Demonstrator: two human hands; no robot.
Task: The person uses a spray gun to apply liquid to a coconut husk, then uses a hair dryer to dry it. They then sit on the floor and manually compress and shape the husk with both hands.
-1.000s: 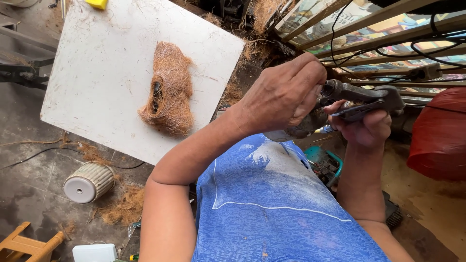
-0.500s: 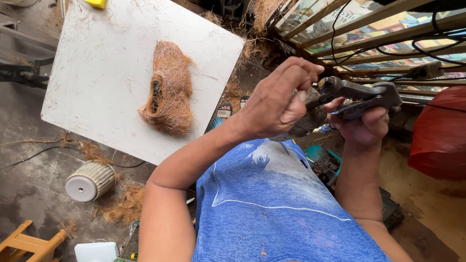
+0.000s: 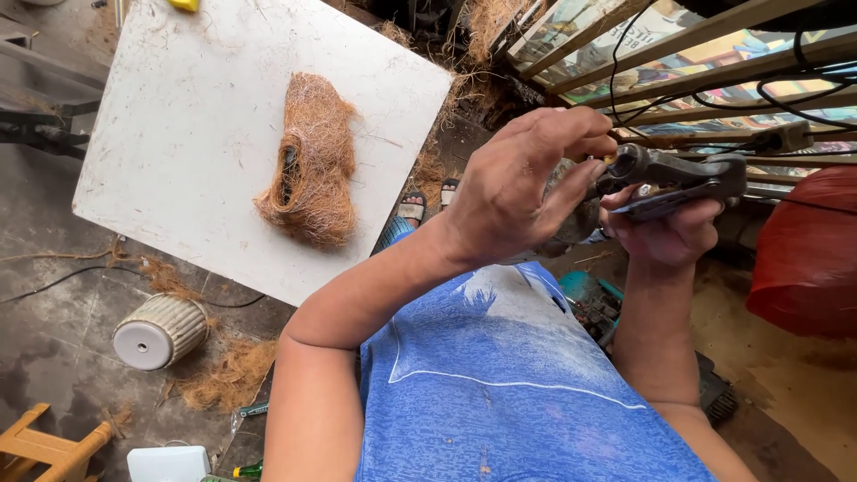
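two hands are up together: the left hand [image 3: 513, 192] and the right hand [image 3: 665, 234], with one dark tool [image 3: 674, 178] between them. left of the hands is one white surface [image 3: 178, 134], and on it one coir bundle [image 3: 312, 170] and one yellow thing [image 3: 185, 4] at its far edge. below the left hand, on the floor, are one ribbed pot [image 3: 161, 330] and one wooden stool [image 3: 45, 446]. two sandals [image 3: 427, 201] show just left of the left hand. right of the right hand is one red sack [image 3: 808, 254].
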